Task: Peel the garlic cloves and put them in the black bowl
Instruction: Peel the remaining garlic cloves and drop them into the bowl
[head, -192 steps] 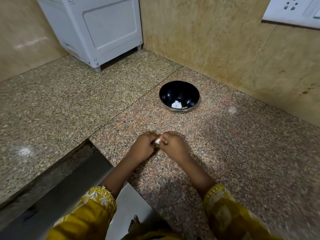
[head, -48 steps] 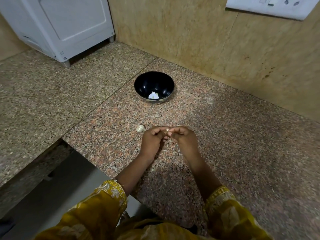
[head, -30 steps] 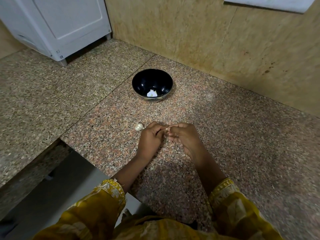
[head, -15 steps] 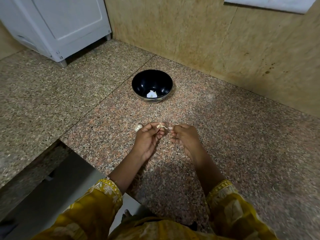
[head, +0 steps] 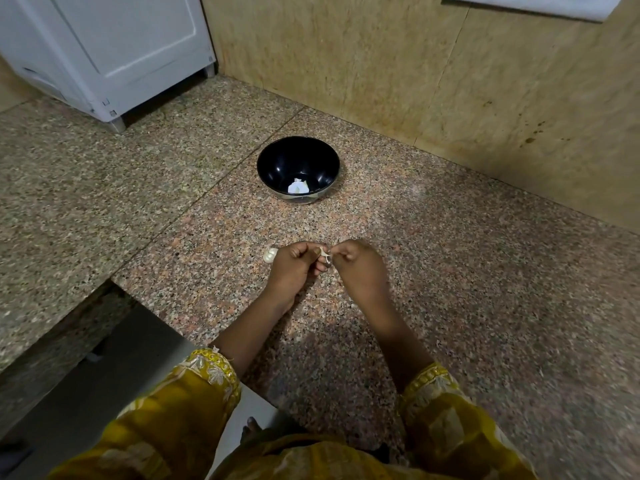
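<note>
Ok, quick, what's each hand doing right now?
Left hand: fingers curled, pinching a small garlic piece.
Right hand: fingers curled, pinching the same garlic piece from the other side.

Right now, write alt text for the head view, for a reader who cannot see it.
The left hand and right hand pinch a small clove between them over a granite counter. A second clove lies beside the left hand, and a black bowl farther back holds a white piece.

Mustard-yellow sleeves (head: pixel 180 403) with pale floral print and embroidered cuffs (head: pixel 213 367).
</note>
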